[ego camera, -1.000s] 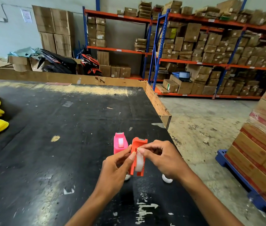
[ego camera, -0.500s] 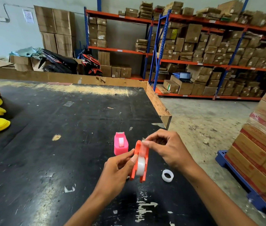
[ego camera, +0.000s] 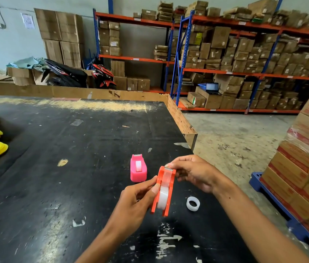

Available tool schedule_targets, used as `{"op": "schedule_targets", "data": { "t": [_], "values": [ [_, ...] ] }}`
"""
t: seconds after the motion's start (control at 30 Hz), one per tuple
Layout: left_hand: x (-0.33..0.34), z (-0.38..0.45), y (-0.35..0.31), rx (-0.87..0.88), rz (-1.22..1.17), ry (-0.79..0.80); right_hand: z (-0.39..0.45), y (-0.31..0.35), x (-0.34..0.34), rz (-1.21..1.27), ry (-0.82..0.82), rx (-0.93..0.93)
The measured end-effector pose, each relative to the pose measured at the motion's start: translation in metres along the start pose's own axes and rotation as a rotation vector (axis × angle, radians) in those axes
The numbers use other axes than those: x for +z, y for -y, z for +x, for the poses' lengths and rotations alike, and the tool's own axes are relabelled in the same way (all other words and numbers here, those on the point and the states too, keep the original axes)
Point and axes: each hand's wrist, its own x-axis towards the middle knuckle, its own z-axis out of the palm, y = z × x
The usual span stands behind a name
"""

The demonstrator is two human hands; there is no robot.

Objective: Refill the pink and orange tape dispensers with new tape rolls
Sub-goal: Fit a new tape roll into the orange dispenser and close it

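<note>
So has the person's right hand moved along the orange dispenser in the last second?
Yes. The right hand has gone from the tape roll toward the cutter end of the orange dispenser, nearer the pink dispenser standing on the table.

One dispenser (ego camera: pixel 138 170) is standing on the tabletop (ego camera: pixel 55 177), left of and behind the held dispenser (ego camera: pixel 164 190), a spare roll (ego camera: pixel 193 203) lying right.
</note>
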Motion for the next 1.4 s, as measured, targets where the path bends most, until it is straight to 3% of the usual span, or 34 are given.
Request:
{"op": "schedule_targets", "data": {
  "t": [0.3, 0.6, 0.73, 0.97, 1.4],
  "values": [
    [0.004, -0.001, -0.001, -0.050, -0.049, -0.010, 0.008, -0.009, -0.003, 0.073, 0.045, 0.080],
    [0.009, 0.024, 0.003, -0.309, -0.177, -0.197, -0.007, -0.025, 0.004, 0.097, -0.245, -0.080],
    [0.014, 0.037, 0.005, -0.317, -0.220, -0.257, -0.020, -0.035, 0.015, -0.029, -0.201, -0.113],
    [0.027, 0.060, 0.009, -0.289, -0.131, -0.248, -0.010, -0.040, 0.012, -0.065, -0.296, -0.222],
    [0.049, 0.129, 0.041, -0.285, 0.167, -0.273, 0.080, -0.064, -0.022, -0.079, -0.396, -0.120]
  ]
}}
